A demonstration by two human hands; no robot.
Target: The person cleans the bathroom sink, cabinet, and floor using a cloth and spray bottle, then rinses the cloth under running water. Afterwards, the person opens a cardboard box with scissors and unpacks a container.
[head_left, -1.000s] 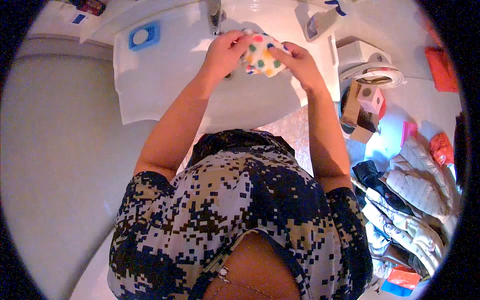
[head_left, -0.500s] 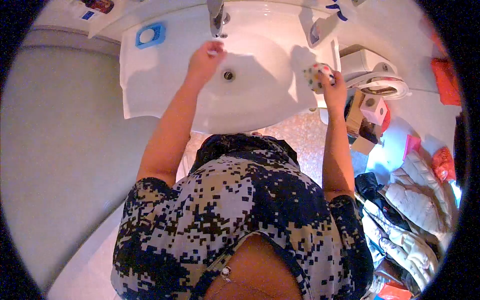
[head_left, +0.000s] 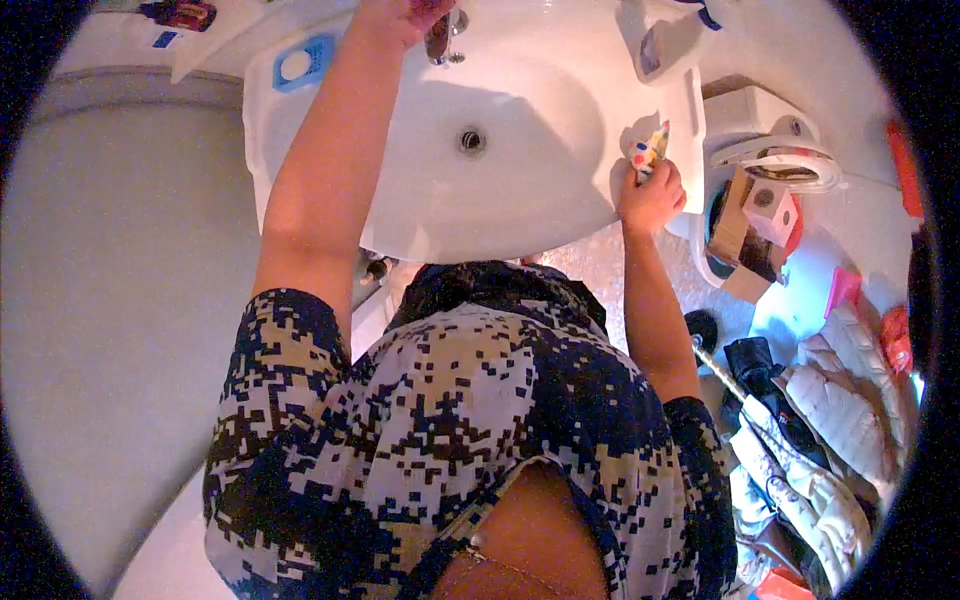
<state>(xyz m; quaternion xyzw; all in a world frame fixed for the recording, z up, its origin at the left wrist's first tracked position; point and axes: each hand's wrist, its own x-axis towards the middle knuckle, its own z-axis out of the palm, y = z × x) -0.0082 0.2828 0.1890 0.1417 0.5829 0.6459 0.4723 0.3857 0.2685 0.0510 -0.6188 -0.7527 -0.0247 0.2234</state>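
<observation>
Cloth point(head_left: 641, 158): over sink's point(head_left: 520, 205) right side | right hand point(head_left: 652, 196): clamped on cloth's near end | left hand point(head_left: 410, 18): at faucet point(head_left: 438, 42), cut by frame, grip cannot tell | judged: light, soft, floppy; hold by gathered folds

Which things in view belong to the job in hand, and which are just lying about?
Likely in the job:
white cloth with coloured dots, in the right hand's grip
shiny silver metal tap, beside the left hand
glossy white basin

Apparently lying about:
blue rectangular dish holding a round white bar
open brown cardboard box
pale quilted jacket
</observation>
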